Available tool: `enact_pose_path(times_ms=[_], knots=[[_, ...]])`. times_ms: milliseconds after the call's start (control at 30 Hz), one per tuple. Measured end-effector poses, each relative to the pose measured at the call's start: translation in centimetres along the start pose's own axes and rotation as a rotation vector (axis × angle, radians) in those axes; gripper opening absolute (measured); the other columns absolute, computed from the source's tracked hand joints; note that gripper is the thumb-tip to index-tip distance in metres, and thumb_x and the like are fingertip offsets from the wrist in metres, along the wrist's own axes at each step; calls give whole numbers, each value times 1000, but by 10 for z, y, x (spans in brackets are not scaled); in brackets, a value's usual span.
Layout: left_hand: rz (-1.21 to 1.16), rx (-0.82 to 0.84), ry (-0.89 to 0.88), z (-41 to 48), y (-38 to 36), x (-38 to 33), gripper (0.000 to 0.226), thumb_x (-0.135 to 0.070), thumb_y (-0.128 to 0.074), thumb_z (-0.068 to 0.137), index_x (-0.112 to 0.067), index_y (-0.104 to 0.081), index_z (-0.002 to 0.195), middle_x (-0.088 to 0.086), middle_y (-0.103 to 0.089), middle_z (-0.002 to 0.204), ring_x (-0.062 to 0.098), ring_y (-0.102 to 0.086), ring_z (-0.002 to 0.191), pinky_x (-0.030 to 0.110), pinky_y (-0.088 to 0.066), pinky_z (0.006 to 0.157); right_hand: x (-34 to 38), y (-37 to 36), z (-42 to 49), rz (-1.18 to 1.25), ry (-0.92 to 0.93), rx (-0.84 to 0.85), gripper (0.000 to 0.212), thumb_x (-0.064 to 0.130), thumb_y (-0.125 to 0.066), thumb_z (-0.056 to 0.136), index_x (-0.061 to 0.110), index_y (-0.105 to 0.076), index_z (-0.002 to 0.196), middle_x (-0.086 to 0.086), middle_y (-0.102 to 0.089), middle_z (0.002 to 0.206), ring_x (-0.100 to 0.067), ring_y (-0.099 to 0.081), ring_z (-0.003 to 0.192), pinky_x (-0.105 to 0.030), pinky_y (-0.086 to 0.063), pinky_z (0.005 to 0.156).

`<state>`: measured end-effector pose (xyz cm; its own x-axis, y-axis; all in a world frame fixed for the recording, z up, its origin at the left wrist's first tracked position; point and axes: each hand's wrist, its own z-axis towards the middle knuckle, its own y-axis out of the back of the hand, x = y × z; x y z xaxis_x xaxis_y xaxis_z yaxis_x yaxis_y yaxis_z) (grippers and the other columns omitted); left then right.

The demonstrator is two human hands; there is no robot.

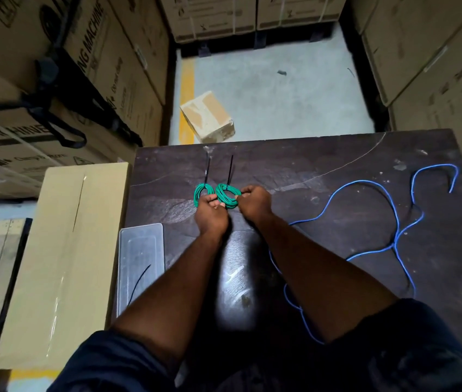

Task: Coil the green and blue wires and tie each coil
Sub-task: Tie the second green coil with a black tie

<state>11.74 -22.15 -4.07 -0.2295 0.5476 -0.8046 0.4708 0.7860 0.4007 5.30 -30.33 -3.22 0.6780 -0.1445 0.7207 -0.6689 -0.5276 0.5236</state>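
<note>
Two arms [176, 292] [323, 278], two hands [211, 213] [255, 203] — two green coils [204, 187] [225, 188], one blue wire [365, 182]

Two bright green coiled wires [227, 189], each with a thin black plastic cable tie [230, 169], and a loose blue wire [393, 245] against a dark brown, white-flecked wooden bench [323, 154]. Tan cardboard cartons [128, 80] carry black print. A yellow painted stripe [187, 86] edges the grey concrete floor [280, 103].

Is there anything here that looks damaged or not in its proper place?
The small cardboard box on the floor beyond the table looks crushed along one edge and lies askew over the yellow line. The blue wire sprawls loose on the table, while the left hand and right hand hold tied green coils.
</note>
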Motion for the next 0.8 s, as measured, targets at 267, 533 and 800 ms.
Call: enact_pose_path(times_ms=[267,533,800], knots=[[-2,6,-33,-12,14,2,23,6,-53,86,-2,-58,107,5,-64,88,8,-57,69,1,-43,62,-4,3,-9,-17,-24,-38,20,16,-66,79,9,-67,98,-15,-71,100,-30,-64,98,-32,-48,84],[-105,106,14,-36,20,27,25,8,-50,81,-12,-60,93,11,-68,84,20,-63,73,32,-54,79,-17,11,-54,2,118,-145,18,6,-58,77,5,-69,92,-14,-70,93,-30,-64,90,-30,-47,78],[-190,228,78,-88,38,57,23,6,-52,87,-4,-58,108,9,-67,79,16,-60,62,22,-50,58,-57,52,-121,154,145,-243,13,6,-60,82,7,-68,92,-4,-67,81,-17,-60,75,-20,-42,68]])
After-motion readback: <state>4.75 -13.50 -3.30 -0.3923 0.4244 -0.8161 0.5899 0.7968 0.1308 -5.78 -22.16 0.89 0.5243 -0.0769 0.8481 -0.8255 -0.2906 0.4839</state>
